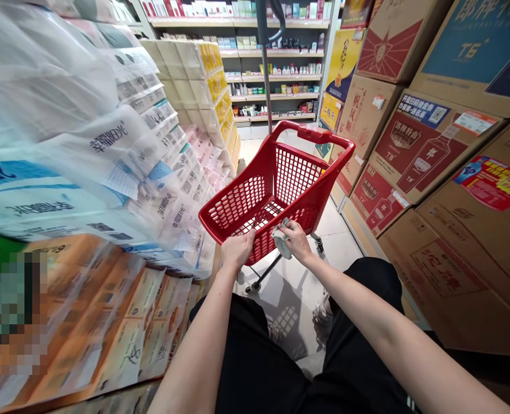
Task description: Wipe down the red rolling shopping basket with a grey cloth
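In front of my knees stands a red plastic shopping cart (237, 198) with a lattice basket and small wheels. My left hand (236, 251) is closed over the near rim of its basket. Against the near side wall, my right hand (295, 238) grips a crumpled light grey cloth (282, 240), which hangs partly below the fingers. A grey pole (267, 86) with a dark curved top rises behind the cart's left side; its lower end is hidden. The basket's floor shows through its holes.
Wrapped tissue packs (108, 144) are piled high on the left, above orange packs (77, 322). Stacked cardboard cartons (410, 155) line the right side. Shelves of small boxes and bottles (237, 23) close off the far end. Pale floor tiles (345, 230) run between the stacks.
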Demonstrator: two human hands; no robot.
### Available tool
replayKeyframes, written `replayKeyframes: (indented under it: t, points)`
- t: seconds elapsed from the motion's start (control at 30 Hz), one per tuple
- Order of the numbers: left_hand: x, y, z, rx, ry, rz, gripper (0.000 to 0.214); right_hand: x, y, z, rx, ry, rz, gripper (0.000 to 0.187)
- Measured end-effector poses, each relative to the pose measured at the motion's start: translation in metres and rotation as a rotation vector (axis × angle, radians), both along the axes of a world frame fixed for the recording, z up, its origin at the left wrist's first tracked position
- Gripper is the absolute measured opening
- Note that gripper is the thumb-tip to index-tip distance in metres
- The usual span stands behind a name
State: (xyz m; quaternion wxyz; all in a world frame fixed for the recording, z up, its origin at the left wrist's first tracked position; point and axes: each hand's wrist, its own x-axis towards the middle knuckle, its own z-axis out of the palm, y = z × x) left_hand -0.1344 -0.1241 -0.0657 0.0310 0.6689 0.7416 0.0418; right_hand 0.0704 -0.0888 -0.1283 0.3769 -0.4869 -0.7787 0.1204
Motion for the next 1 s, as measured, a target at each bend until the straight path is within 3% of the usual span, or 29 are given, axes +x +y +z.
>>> replayKeyframes:
  t: [0.17,0.3,0.57,0.8,1.0]
  points:
    - [0.0,-0.001,0.0,-0.005,0.009,-0.002,0.078,-0.013,-0.009,-0.004,0.04,-0.095,0.046,0.029]
    - [0.001,-0.002,0.001,0.001,-0.001,-0.011,0.079,-0.031,-0.012,-0.003,-0.013,-0.134,-0.036,0.024]
    - [0.002,-0.001,0.003,-0.028,-0.012,0.012,0.077,-0.019,-0.022,0.003,0.04,-0.129,0.089,0.035]
    - [-0.002,0.0,-0.003,-0.009,-0.021,-0.008,0.079,-0.046,-0.023,0.009,0.058,-0.175,0.033,0.033]
    - [-0.003,0.001,-0.005,0.003,-0.018,-0.008,0.085,-0.025,-0.021,0.013,0.117,-0.27,0.172,0.039]
